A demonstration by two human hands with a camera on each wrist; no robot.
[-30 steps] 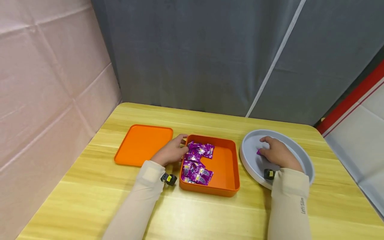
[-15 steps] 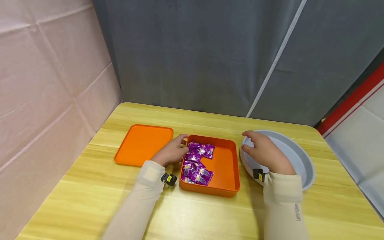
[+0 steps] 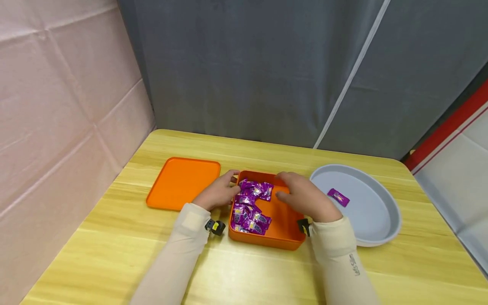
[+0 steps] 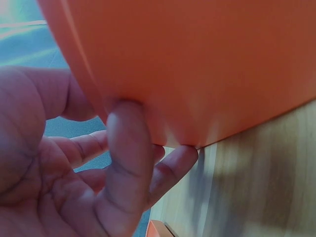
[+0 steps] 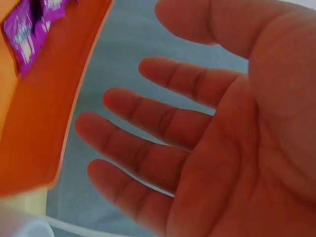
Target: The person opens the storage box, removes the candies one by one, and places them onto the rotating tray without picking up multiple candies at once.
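Observation:
An orange box in the middle of the table holds several purple candy packets along its left side. My left hand grips the box's far left corner, its fingers against the outer wall. My right hand hovers over the right half of the box with its fingers spread and its palm empty. To the right, one purple packet lies in a round grey tray. The box's edge and some packets show beside the right palm.
The flat orange lid lies left of the box. A pink wall stands close on the left and a grey curtain hangs behind the table. Bare wood runs along the near edge.
My right hand left a purple packet in the grey tray and moved left, from the tray to over the orange box. The left hand stayed on the box.

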